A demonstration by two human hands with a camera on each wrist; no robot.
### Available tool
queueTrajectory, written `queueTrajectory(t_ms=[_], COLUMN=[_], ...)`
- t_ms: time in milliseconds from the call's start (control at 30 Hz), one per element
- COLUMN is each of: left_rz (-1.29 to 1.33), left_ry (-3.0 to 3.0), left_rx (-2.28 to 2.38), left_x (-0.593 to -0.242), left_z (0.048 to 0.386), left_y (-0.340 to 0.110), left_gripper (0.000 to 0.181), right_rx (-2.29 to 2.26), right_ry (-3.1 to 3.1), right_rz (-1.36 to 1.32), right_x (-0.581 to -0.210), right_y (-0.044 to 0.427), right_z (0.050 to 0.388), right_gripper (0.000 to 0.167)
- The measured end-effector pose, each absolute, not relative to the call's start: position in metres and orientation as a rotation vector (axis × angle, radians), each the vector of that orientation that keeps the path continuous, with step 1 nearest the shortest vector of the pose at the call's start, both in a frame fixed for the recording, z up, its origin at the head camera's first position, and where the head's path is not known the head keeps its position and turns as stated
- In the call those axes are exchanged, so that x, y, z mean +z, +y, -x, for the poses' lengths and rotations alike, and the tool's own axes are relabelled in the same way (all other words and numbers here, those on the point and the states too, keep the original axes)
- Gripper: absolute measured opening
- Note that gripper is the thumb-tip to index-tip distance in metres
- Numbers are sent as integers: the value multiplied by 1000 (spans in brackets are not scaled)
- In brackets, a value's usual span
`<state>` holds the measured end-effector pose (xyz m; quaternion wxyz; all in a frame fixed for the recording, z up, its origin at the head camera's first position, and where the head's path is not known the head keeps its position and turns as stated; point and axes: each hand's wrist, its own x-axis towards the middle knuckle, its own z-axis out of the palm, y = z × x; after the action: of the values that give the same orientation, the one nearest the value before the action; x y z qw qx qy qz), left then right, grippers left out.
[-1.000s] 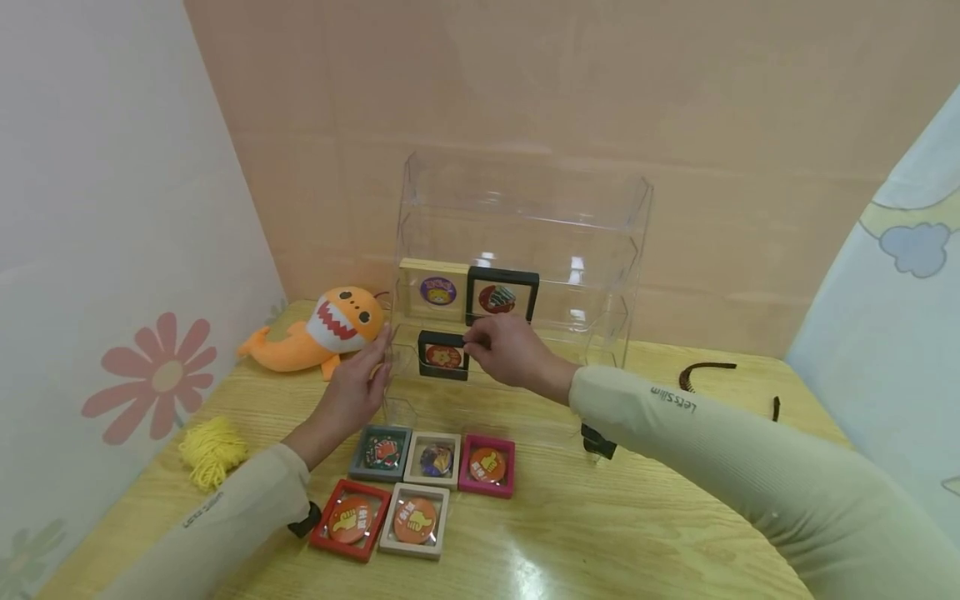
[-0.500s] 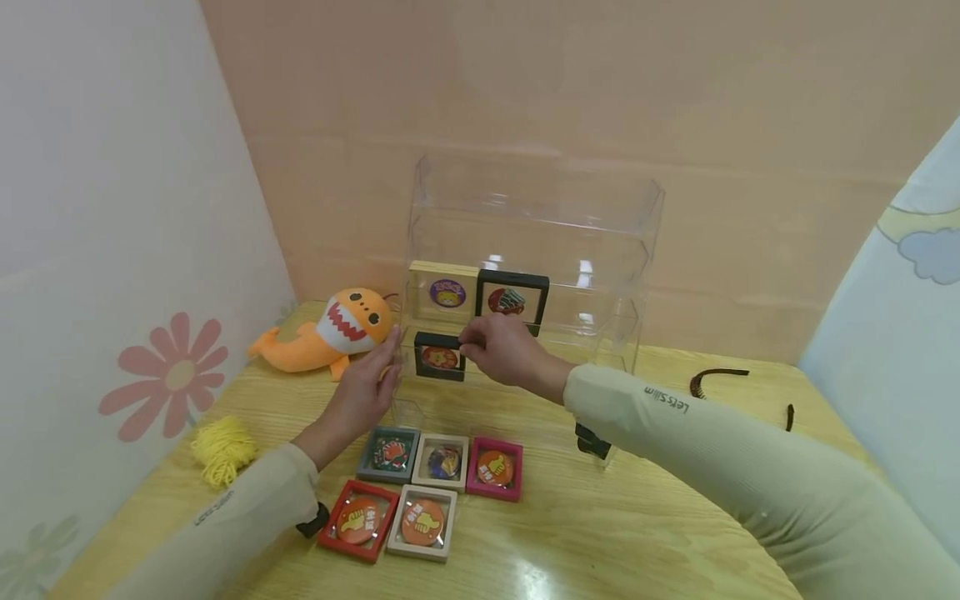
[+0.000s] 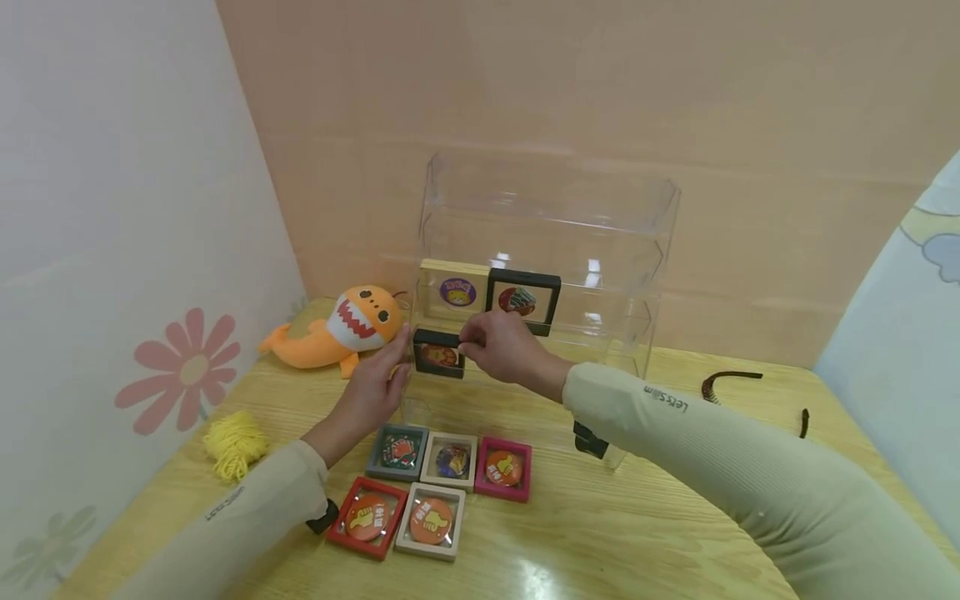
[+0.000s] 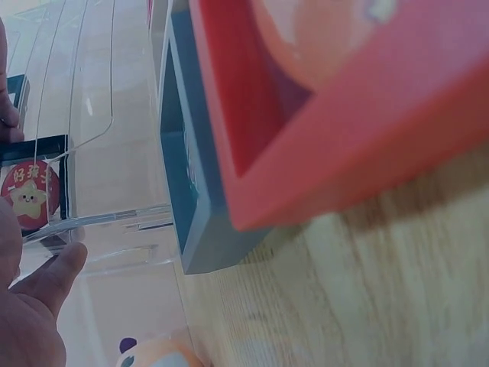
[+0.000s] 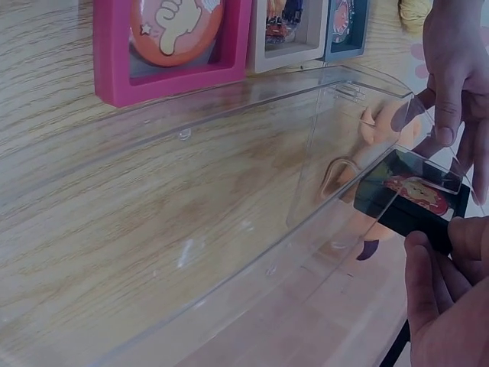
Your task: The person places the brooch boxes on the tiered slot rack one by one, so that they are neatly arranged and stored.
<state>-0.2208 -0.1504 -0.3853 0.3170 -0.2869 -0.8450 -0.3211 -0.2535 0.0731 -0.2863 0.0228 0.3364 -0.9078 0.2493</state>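
A black frame with a round red badge (image 3: 439, 353) stands at the left end of a lower tier of the clear stand (image 3: 551, 218). My right hand (image 3: 510, 346) pinches its right edge between thumb and fingers, seen also in the right wrist view, where the black frame (image 5: 416, 200) is behind clear plastic. Against the stand's left side rests my left hand (image 3: 371, 392), its fingers extended. In the left wrist view, fingers of my left hand (image 4: 30, 306) lie by the stand's edge. One tier up, a pale yellow frame (image 3: 454, 290) and another black frame (image 3: 556, 304) are side by side.
Several framed badges lie in front of the stand, among them a red frame (image 3: 367, 517), a pink frame (image 3: 503, 469) and a grey frame (image 3: 397, 452). An orange plush shark (image 3: 333, 329) and yellow yarn (image 3: 236, 444) are at left, a dark curved item (image 3: 731, 376) at right.
The lower black frame has moved left along its tier with my right hand, up to the stand's left side. My left hand stays at that side. The head view has shifted slightly.
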Motion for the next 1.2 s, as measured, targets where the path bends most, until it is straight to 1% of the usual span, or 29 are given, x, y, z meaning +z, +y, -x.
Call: queueTrajectory(t_ms=[200, 433, 667, 800, 1000, 1200], left_rz=[736, 760, 756, 738, 727, 735], left_ry=[-2250, -2235, -2262, -2285, -2296, -2287], left_rx=[-856, -859, -859, -861, -868, -877], left_x=[-384, -386, -384, -382, -380, -379], left_z=[220, 222, 223, 220, 219, 219], left_y=[-150, -148, -146, -148, -151, -155], left_gripper=[59, 59, 58, 58, 59, 60], right_rx=[780, 787, 785, 759, 727, 780], right_ry=[-2801, -2794, -2776, -2738, -2676, -2692], right_rz=[-1042, -1000, -970, -977, -1071, -1132], right_x=[-286, -292, -295, -295, -302, -320], right_y=[74, 79, 87, 93, 108, 126], right_z=[254, 254, 252, 249, 231, 208], right_gripper=[10, 7, 12, 11, 11, 12])
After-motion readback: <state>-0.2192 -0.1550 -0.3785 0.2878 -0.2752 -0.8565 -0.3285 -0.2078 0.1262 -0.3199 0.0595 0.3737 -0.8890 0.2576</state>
